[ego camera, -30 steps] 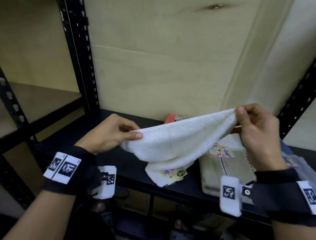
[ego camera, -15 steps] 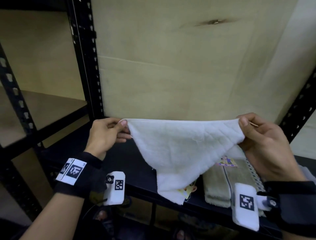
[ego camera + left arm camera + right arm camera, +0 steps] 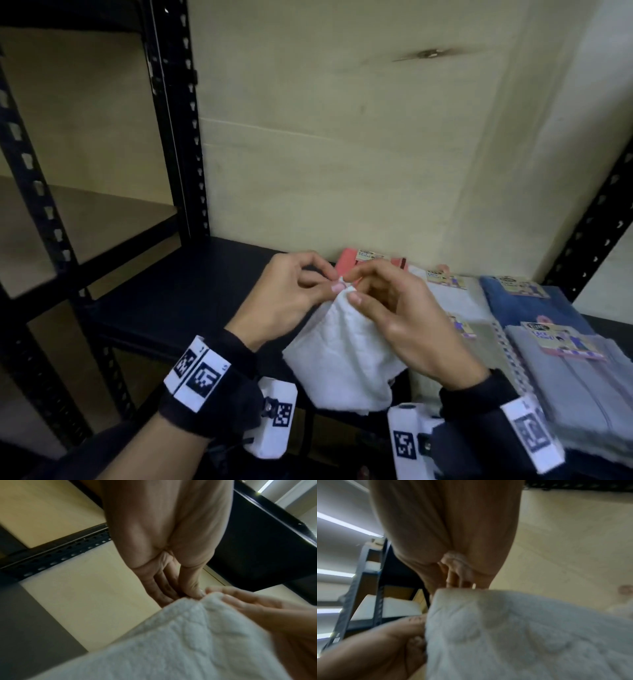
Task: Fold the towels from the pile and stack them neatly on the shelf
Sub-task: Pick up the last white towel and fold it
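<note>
A white towel [image 3: 342, 356] hangs doubled over in front of the black shelf [image 3: 191, 291]. My left hand [image 3: 294, 291] and right hand [image 3: 387, 308] meet at its top, and both pinch the joined corners between thumb and fingertips. In the left wrist view the white towel [image 3: 171, 642] fills the lower half, with my left fingers [image 3: 192, 592] on its upper edge and the right hand [image 3: 257, 605] beside them. The right wrist view shows the white towel [image 3: 522, 635] under my right fingers [image 3: 453, 580], blurred.
Folded towels with paper labels lie on the shelf's right part: a beige one [image 3: 459, 308], a grey one [image 3: 582, 383], a blue one [image 3: 534, 301] and a pink one [image 3: 352, 260] at the back. A black upright post [image 3: 178, 137] stands left; a plywood wall [image 3: 342, 154] closes the back.
The hands, which held the towel's top edge stretched wide apart, have come together in the middle, so the towel now hangs folded in half and lower. The view has tilted down.
</note>
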